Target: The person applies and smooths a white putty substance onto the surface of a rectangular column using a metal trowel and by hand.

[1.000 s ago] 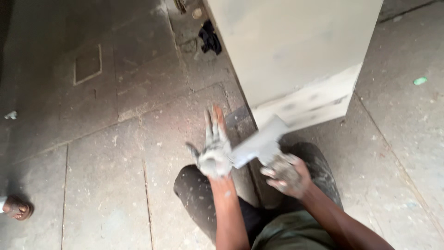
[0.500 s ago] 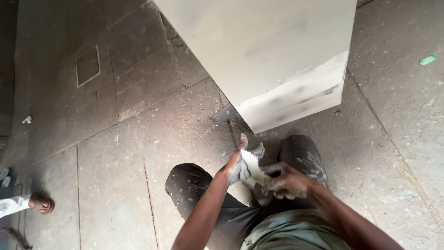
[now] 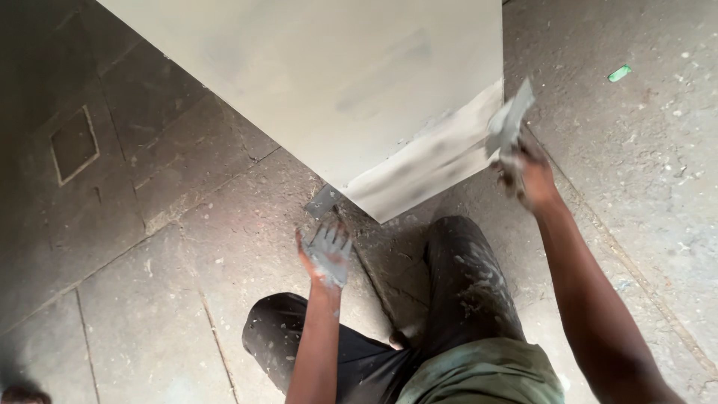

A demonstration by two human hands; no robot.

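head: scraper [image 3: 511,118] above hands (right [image 3: 527,173])

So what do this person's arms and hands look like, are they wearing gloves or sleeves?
No gloves or sleeves show: both forearms are bare up to the frame edge. The left hand is thickly smeared with pale grey paste across palm and fingers. The right hand is also dusted with the same grey stuff, though less heavily. No watch, ring or bracelet can be seen.

The panel [image 3: 321,82] stands ahead of the knees, left hand [image 3: 326,251] below its corner, right hand [image 3: 527,173] at its right edge.
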